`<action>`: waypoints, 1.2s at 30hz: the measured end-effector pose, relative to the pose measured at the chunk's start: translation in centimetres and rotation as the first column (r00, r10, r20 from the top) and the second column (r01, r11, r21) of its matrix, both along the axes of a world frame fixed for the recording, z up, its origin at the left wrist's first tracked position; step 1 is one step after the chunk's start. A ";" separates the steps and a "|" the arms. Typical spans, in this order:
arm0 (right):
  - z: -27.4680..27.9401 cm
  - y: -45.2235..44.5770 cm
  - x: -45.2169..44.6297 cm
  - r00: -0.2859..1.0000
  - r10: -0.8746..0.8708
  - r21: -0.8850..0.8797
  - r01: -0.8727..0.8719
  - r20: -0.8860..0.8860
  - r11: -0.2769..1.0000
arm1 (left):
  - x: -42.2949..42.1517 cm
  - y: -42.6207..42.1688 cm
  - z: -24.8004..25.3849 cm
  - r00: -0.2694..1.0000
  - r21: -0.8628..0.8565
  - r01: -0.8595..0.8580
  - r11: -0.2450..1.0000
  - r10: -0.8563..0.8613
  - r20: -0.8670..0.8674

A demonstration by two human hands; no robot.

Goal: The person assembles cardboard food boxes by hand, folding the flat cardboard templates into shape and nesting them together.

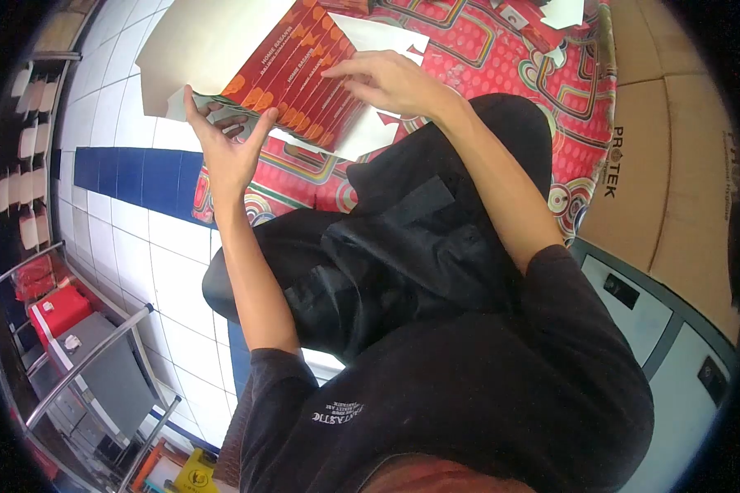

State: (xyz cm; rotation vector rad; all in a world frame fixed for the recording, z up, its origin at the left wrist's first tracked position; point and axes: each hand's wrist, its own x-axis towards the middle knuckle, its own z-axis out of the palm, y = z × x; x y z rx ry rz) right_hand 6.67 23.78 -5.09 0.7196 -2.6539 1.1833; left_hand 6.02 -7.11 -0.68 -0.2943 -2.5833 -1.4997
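Observation:
A stack of red and white cardboard boxes (300,70) is tilted above my lap, one nested into another, with printed red panels overlapping in rows and a plain white inner side at the left. My left hand (230,152) grips the lower left edge of the stack, thumb on the printed side and some fingers underneath, partly hidden. On the right, my right hand (395,82) rests its fingertips against or just over the red panels, fingers stretched and slightly bent. White flaps (378,135) stick out below and behind the stack.
A red patterned mat (580,94) spreads beneath, with another red and white carton piece (563,12) at its top. Large brown cardboard (674,164) and grey cabinet doors (617,296) stand to the right. Metal-railed racks (90,361) holding boxes line the left, beside white floor tiles (173,271).

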 end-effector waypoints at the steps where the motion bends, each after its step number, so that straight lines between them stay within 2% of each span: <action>1: 0.1 0.0 0.1 1.000 -0.006 0.018 0.006 0.004 1.000 | 0.0 0.0 0.0 1.000 -0.001 0.001 1.000 -0.001 0.000; 7: 0.2 -0.5 0.1 0.998 -0.042 -0.024 0.041 -0.039 0.999 | 0.2 0.1 0.3 1.000 -0.012 -0.009 1.000 0.009 0.028; 10: -0.1 -0.5 0.0 0.995 -0.042 -0.043 0.038 -0.095 0.998 | 0.1 0.1 0.4 1.000 -0.071 0.006 0.997 -0.006 0.007; 13: 1.3 -0.8 0.5 0.997 -0.079 -0.074 0.078 -0.011 0.994 | 0.1 0.1 0.2 1.000 -0.074 0.010 0.997 -0.009 0.002; 15: 1.2 -0.8 0.4 0.997 -0.076 -0.049 0.074 -0.030 0.996 | 0.3 0.3 0.5 1.000 -0.083 0.002 0.997 -0.001 0.007; 22: 1.4 -0.9 0.4 0.995 -0.062 -0.053 0.058 -0.078 0.997 | 0.4 0.3 0.5 1.000 -0.060 0.021 0.998 -0.021 0.003; 30: 1.9 -1.0 0.5 0.997 -0.050 -0.053 0.048 -0.052 0.997 | 0.8 0.4 0.5 1.000 -0.002 0.002 1.000 -0.002 0.020; 36: 1.8 -1.2 0.5 0.990 -0.073 -0.071 0.064 -0.117 0.995 | 0.9 0.5 0.6 1.000 -0.038 -0.005 0.999 0.005 -0.006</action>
